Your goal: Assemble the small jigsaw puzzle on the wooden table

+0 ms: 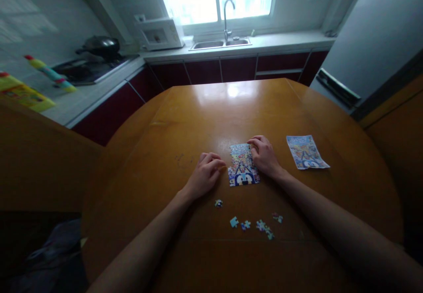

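A partly assembled jigsaw puzzle [243, 163] lies on the wooden table, with a blue cartoon dog's face along its near edge. My right hand [264, 155] rests against the puzzle's right side, its curved fingers gripping the upper right edge and covering part of it. Just left of the puzzle, my left hand [206, 174] lies on the table with fingers curled together; whatever they may hold is hidden. Loose puzzle pieces lie nearer to me: a small cluster [218, 203], a light blue piece [234, 222], another piece [245, 225], and joined pieces [264, 228].
A creased reference picture sheet [307, 152] lies right of my right hand on the round-ended table [158, 152]. Beyond stand a counter with a sink [208, 45], a microwave [160, 34], a stove with a wok [101, 46], and a fridge [366, 42].
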The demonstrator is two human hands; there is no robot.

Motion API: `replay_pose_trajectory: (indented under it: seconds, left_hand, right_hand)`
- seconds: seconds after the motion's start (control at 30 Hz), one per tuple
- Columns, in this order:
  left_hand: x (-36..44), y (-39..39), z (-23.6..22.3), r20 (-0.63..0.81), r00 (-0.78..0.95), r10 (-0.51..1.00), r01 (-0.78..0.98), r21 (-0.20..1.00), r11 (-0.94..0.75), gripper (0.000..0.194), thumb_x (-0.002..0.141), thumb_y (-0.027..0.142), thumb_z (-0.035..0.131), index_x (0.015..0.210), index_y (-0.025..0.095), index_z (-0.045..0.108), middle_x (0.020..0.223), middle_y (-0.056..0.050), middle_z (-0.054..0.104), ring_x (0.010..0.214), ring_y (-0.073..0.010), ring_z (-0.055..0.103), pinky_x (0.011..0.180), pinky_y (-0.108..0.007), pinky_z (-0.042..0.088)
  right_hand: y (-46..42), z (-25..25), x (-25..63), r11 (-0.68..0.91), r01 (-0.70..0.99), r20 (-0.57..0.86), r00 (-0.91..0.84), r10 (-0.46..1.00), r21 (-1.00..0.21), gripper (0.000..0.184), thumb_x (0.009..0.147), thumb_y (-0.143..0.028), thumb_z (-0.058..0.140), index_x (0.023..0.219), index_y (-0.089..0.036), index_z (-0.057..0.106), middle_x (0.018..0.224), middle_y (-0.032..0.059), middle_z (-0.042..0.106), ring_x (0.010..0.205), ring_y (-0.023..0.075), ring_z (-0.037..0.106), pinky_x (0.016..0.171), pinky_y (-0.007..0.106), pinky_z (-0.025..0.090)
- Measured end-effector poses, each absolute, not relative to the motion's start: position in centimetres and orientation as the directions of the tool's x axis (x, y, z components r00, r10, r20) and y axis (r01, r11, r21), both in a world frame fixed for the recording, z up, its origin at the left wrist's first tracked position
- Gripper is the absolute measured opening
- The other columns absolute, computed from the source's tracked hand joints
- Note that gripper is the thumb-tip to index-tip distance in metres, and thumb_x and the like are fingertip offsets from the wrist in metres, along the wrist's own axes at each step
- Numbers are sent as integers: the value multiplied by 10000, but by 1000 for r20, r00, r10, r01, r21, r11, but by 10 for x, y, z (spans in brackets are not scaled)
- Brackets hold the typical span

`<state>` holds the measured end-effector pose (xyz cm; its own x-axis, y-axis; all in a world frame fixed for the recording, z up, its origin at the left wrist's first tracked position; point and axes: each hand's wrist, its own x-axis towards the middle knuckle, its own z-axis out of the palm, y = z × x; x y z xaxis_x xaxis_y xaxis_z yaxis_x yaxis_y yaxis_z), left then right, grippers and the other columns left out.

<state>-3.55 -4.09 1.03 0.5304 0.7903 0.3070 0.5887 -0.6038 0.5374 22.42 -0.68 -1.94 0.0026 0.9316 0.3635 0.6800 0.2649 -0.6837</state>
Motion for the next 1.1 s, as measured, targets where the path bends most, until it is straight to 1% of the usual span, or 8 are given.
replay_pose_trajectory:
  seconds: [0.2,0.47,0.67,1.1]
  left_hand:
    - [-36,-41,11,302,531,792,592,536,-602,249,906,77,501,1027,213,670,1099,-69,591,1083,-238,482,987,-436,455]
    - [-36,-40,11,306,537,786,587,533,-609,237,921,96,497,1033,218,667,1097,-66,591,1076,-236,483,984,-449,455]
    - [-36,-41,12,310,538,784,584,533,-612,232,914,82,507,1026,211,663,1097,-64,591,1072,-233,479,976,-437,452]
    - [-36,-41,10,312,534,786,579,541,-609,212,933,118,513,1027,215,675,1095,-69,590,1075,-238,478,978,-447,454]
  right_hand:
    - [-7,-19,224,267,678,371,8,929,-685,259,845,-174,495,995,-210,703,1126,121,623,1098,295,566,990,499,450]
    - [-7,-18,224,275,673,382,13,924,-687,249,852,-177,494,986,-204,702,1109,122,624,1081,289,574,981,485,462]
    - [-7,-19,224,277,675,382,8,924,-684,257,848,-173,495,996,-199,703,1104,122,622,1078,286,573,984,477,460]
    - [-7,-21,224,270,671,377,15,926,-690,262,841,-172,501,1000,-210,705,1110,123,620,1085,292,568,980,494,461]
